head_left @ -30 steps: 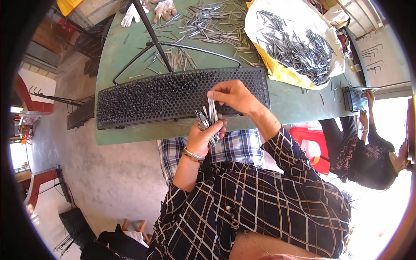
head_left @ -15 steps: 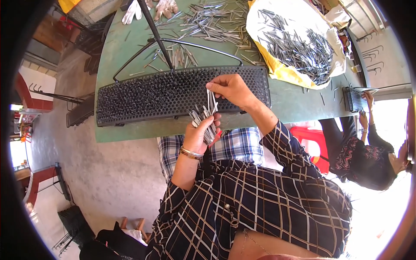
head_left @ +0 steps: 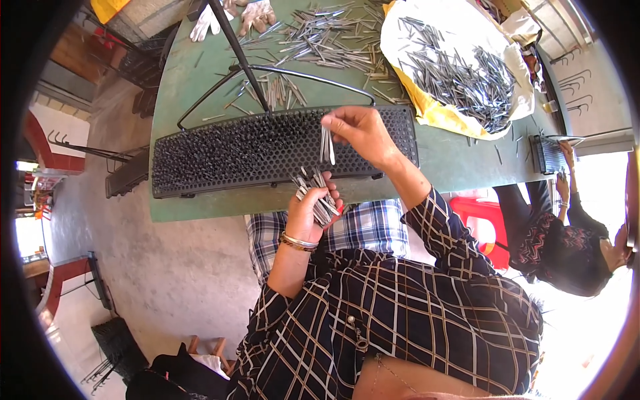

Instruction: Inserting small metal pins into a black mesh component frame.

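In front of me lies a long black perforated rack point(head_left: 373, 127) with a bent rod frame along its far side. Dark pieces stand packed in its holes on the left and middle; bare holes show toward the right. My left hand point(head_left: 305, 212) is closed round a bundle of thin metal strips point(head_left: 321, 205), just off the rack's near edge. Above the rack, my right hand point(head_left: 363, 137) pinches a few metal strips point(head_left: 327, 147) between thumb and fingers, and they hang down. Their lower ends are close to the bundle, apart from it.
Loose metal strips point(head_left: 327, 40) are strewn on the green table point(head_left: 453, 157). A white and yellow sack point(head_left: 440, 123) at the right holds many more. Work gloves point(head_left: 257, 17) lie at the far left. At the right, another person point(head_left: 567, 247) works at a similar rack point(head_left: 549, 155), near a red stool point(head_left: 477, 213).
My right hand has lifted its strips off the bundle in my left hand and moved them slightly to the right. My left hand has dropped a little lower.
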A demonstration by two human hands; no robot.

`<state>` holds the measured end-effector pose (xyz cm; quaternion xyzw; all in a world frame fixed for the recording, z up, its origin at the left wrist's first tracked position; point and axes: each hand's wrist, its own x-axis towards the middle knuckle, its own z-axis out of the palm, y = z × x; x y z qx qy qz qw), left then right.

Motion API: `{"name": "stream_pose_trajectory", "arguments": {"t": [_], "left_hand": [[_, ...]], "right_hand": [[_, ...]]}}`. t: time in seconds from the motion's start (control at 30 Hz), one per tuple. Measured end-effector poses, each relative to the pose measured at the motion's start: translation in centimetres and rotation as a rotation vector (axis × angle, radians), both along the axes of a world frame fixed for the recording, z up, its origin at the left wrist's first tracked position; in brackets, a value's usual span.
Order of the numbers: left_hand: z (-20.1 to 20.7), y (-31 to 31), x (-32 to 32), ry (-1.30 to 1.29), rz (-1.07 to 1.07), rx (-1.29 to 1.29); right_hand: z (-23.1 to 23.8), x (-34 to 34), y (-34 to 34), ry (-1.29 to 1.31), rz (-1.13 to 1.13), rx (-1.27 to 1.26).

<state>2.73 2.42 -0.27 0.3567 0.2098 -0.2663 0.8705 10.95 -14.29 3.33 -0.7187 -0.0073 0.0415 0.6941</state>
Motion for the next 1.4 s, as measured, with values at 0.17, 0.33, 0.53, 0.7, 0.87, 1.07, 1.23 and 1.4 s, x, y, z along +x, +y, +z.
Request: {"name": "stream_pose_trajectory", "arguments": {"t": [0.17,0.33,0.53,0.7,0.87,1.07,1.23,1.4], "left_hand": [[0.3,-0.1,-0.1,-0.012,-0.019,0.078],[-0.4,-0.5,-0.4,-0.036,-0.020,0.158],[-0.4,-0.4,-0.6,-0.031,-0.093,0.153],[-0.5,-0.8,-0.7,-0.046,-0.104,0.163],[-0.8,-0.5,-0.9,-0.024,-0.087,0.169],[-0.5,-0.8,-0.5,-0.012,-0.109,0.182],[0.3,-1.1,-0.4,-0.009,-0.103,0.201],[0.0,-1.3,-0.4,-0.013,-0.105,0.207]], "right_hand": [[-0.8,-1.7,-0.3,0.183,0.162,-0.037],[-1.3,-1.9,-0.4,0.164,0.117,-0.103],[-1.1,1.0,0.8,-0.207,-0.281,0.014],[-3.2,3.2,1.5,-0.396,-0.272,-0.087],[-3.7,3.2,2.0,-0.480,-0.208,-0.194],[-3.6,2.9,1.7,-0.465,-0.189,-0.190],[-4.0,3.1,1.7,-0.550,-0.166,-0.171],[-3.8,3.1,1.5,-0.674,-0.197,-0.300]]}}
